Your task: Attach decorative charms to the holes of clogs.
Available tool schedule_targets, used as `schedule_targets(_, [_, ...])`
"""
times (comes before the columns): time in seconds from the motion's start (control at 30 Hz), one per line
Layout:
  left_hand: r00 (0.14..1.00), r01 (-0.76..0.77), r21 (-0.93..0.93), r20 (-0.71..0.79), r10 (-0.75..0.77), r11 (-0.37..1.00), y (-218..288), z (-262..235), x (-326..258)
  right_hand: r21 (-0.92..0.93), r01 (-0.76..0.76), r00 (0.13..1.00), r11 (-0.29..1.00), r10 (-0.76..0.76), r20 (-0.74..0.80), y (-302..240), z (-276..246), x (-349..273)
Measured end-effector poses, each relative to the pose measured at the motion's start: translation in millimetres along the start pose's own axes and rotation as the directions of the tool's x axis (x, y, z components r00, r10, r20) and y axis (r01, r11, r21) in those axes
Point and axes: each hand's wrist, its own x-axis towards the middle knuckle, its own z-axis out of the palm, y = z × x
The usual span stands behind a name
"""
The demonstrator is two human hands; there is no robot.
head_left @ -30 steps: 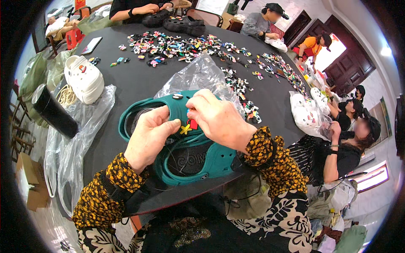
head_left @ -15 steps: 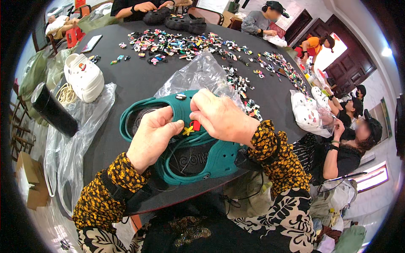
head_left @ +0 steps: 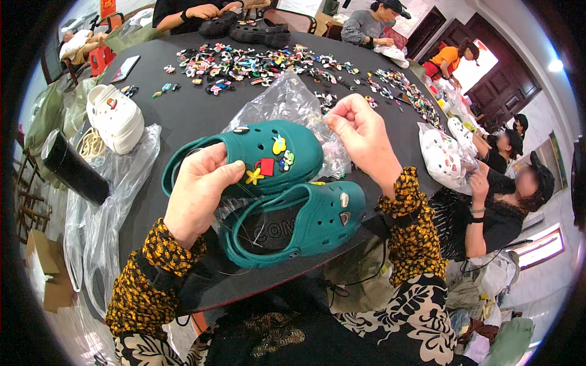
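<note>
My left hand (head_left: 204,189) grips a teal clog (head_left: 299,152), fingers inside the opening and thumb on the outer edge by a yellow flower charm (head_left: 253,177). A red charm (head_left: 265,166), a yellow charm (head_left: 279,144) and a small cartoon figure charm (head_left: 285,160) sit on its upper. The matching teal clog (head_left: 323,219) rests nearer me on the table, with light and dark charms on its toe. Off to the right, my right hand (head_left: 366,137) is raised, thumb and fingers pinched together beside a clear plastic bag (head_left: 332,146). A tiny orange spot shows at its fingertips.
Loose charms (head_left: 262,64) cover the table's far side and right edge. On the left are a white clog (head_left: 116,119), a black cylinder (head_left: 76,168), a phone (head_left: 125,69) and plastic sheeting (head_left: 131,177). A bag of white clogs (head_left: 442,152) lies right; co-workers sit around.
My right hand has left the clog and moved right, beside the plastic bag. The clog in my left hand has shifted slightly left, and its charms now show.
</note>
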Motion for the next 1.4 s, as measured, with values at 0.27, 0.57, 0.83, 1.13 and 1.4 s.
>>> schedule_targets(0.27, [1.0,-0.013,0.036,0.023,0.012,0.999,-0.8,-4.8,1.4,-0.353,-0.254,0.953,0.9,0.295,0.066,88.8,-21.1,-11.7])
schedule_targets(0.57, [0.999,-0.012,0.051,0.039,0.01,0.999,0.2,-5.3,0.7,-0.581,-0.149,0.954,0.801,0.271,0.129,104.3,-35.9,-9.5])
schedule_targets(0.83, [1.0,-0.021,-0.002,-0.001,0.021,1.0,1.1,0.6,0.8,-0.441,0.021,0.997,0.897,0.014,0.076,22.6,-20.6,-7.3])
schedule_targets(1.13, [0.999,-0.033,-0.024,-0.012,0.032,0.999,-0.3,3.6,-1.9,-0.602,0.503,0.863,0.62,-0.333,0.379,-48.8,32.3,-24.1])
schedule_targets(1.4, [1.0,-0.026,0.027,-0.006,0.027,0.999,-2.8,0.8,-1.7,-0.618,0.572,0.82,0.54,-0.338,0.462,-49.5,40.3,-23.8])
